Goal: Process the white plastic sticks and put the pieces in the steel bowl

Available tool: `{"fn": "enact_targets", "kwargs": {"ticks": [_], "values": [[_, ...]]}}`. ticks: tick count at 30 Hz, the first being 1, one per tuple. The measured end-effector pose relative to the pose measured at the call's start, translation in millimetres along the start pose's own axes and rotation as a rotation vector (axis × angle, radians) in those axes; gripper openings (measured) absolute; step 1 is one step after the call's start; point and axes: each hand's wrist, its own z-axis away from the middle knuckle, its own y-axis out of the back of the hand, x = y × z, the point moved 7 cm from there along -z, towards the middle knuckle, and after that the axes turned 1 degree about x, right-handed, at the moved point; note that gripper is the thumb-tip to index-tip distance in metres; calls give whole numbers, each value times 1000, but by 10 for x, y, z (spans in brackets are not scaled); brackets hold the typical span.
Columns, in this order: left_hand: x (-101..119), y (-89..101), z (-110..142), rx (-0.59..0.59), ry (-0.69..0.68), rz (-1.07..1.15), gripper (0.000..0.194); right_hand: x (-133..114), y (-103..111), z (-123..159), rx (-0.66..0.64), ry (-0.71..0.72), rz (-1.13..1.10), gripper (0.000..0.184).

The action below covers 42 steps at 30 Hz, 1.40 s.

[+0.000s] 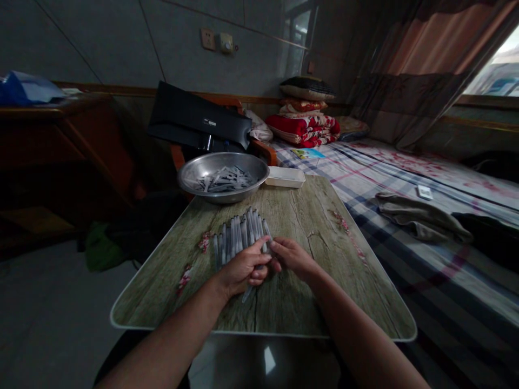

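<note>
A row of slim, translucent pens [235,235] with dark ends lies side by side on the small wood-patterned table [308,216]. My left hand [247,268] is closed over the near right side of the row, its fingers curled and thumb stretched forward. My right hand [291,256] meets it there, with thumb and fingers pinched together. Between the two hands is one translucent pen [265,247], partly hidden by fingers. Another clear end [246,294] pokes out below my left hand; I cannot tell which pen it belongs to.
Behind the row, a metal basin [190,181] holds many similar pieces, beside a white plastic tray [286,178]. A black monitor [194,119] leans on a wooden chair behind them. The bed [348,178] borders the table's right, with a grey cloth [417,213] on it.
</note>
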Motion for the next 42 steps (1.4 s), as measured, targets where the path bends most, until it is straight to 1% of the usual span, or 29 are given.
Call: {"fn": "enact_targets", "kwargs": {"ticks": [2,5,7,10,14,16,17,19,21,26,29,30,32,33,34,36,39,42], "values": [[31,14,-20,-25,-30,42,71,29,75,-12,78,-34,-112,40],[128,47,-51,-44,-133,131,54,94,237,-22,241,-109,-346,35],[189,75,-61,-20,-212,151,45,132,296,-28,287,-158,-448,34],[265,108,-49,75,-359,51,41,155,314,-34,295,-190,-463,31],[337,162,-12,259,-548,-144,27,131,246,-34,238,-138,-356,30],[365,193,1,326,-609,-193,27,137,205,-26,209,-141,-323,36],[374,202,1,340,-624,-206,29,141,194,-22,204,-145,-312,40],[379,213,-12,343,-623,-204,32,137,185,-18,202,-139,-291,47],[369,236,-28,353,-603,-167,34,120,183,-24,206,-112,-263,49],[353,305,-38,402,-591,-94,39,73,168,-40,217,-26,-227,46],[355,327,-39,414,-589,-81,39,8,128,-20,172,34,-257,41],[357,331,-40,417,-588,-79,40,-7,117,-11,159,40,-276,42],[357,333,-40,422,-586,-79,40,-2,120,2,165,18,-307,45],[356,331,-41,423,-585,-83,40,18,137,4,187,-3,-307,43],[354,328,-41,425,-585,-86,41,44,158,2,214,-26,-291,41],[348,321,-42,424,-586,-94,40,91,196,-12,253,-54,-223,44],[340,320,-45,424,-581,-95,40,113,194,-40,231,-54,-150,48],[344,334,-50,425,-574,-81,39,57,157,-35,190,-11,-182,38]]}}
